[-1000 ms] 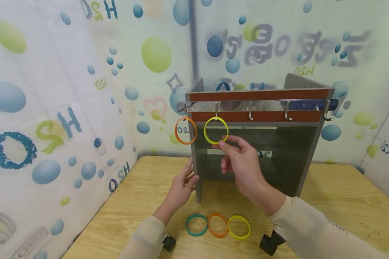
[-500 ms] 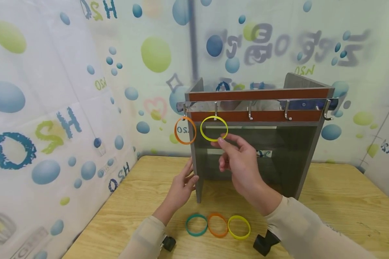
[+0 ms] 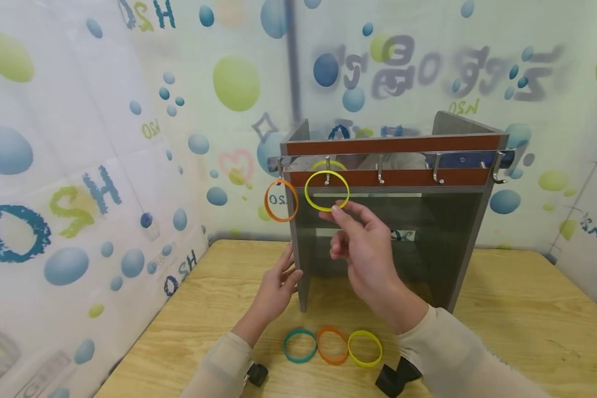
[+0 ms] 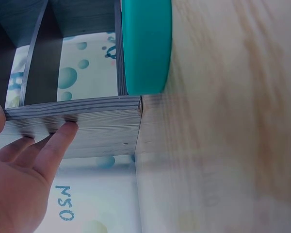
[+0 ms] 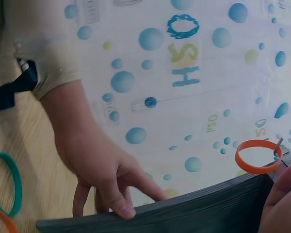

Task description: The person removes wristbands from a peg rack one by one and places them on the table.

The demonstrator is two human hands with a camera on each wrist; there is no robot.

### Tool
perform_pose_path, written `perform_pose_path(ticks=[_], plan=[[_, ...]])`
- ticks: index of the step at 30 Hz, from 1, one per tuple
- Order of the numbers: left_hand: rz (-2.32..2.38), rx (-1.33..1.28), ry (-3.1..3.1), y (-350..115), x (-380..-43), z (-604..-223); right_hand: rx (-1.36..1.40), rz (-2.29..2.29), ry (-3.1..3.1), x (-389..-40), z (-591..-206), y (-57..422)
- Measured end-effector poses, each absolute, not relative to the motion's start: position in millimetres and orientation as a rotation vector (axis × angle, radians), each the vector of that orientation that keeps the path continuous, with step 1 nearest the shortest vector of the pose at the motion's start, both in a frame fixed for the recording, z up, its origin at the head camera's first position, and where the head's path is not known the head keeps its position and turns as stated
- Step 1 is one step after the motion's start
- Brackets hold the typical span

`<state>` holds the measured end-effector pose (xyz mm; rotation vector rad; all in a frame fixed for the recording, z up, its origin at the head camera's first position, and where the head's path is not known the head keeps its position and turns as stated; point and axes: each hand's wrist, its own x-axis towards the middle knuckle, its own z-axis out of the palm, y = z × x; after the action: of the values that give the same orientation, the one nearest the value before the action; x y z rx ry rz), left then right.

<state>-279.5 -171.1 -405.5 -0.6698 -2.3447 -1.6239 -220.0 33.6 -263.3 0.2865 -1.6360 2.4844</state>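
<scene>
My right hand (image 3: 368,249) pinches a yellow wristband (image 3: 348,188) between thumb and fingers. Its upper rim appears in front of the second hook (image 3: 327,179) from the left; whether they touch I cannot tell. An orange wristband (image 3: 267,204) hangs from the leftmost hook, also visible in the right wrist view as an orange band (image 5: 257,170). My left hand (image 3: 273,296) rests against the left side panel of a grey rack (image 3: 300,265), fingers along its outer face (image 4: 24,189). Teal (image 3: 285,354), orange (image 3: 320,354) and yellow (image 3: 350,354) wristbands lie on the table.
A metal rail (image 3: 358,160) with several hooks runs across the rack's top front, shiny enough to reflect the held band. The rack stands on a wooden table (image 3: 199,320), with patterned curtains (image 3: 104,110) behind and to the left. Black wrist-camera mounts (image 3: 392,381) sit beneath the forearms.
My right hand has raised the yellow wristband slightly and tipped it, so its rim now overlaps the second hook higher up. The left hand stays on the panel. The head view has shifted a little.
</scene>
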Motion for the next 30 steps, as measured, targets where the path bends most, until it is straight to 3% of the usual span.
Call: perform_pose_path(ticks=[12, 30], plan=[[-1.629, -0.667, -2.346, -174.9, -279.0, -408.2, 0.26, 2.525, -1.561, -194.1, -267.4, 39.9], [-1.571, -0.688, -2.345, -171.6, -282.7, -408.5, 0.073, 2.496, -1.706, -168.8, -281.9, 115.1]])
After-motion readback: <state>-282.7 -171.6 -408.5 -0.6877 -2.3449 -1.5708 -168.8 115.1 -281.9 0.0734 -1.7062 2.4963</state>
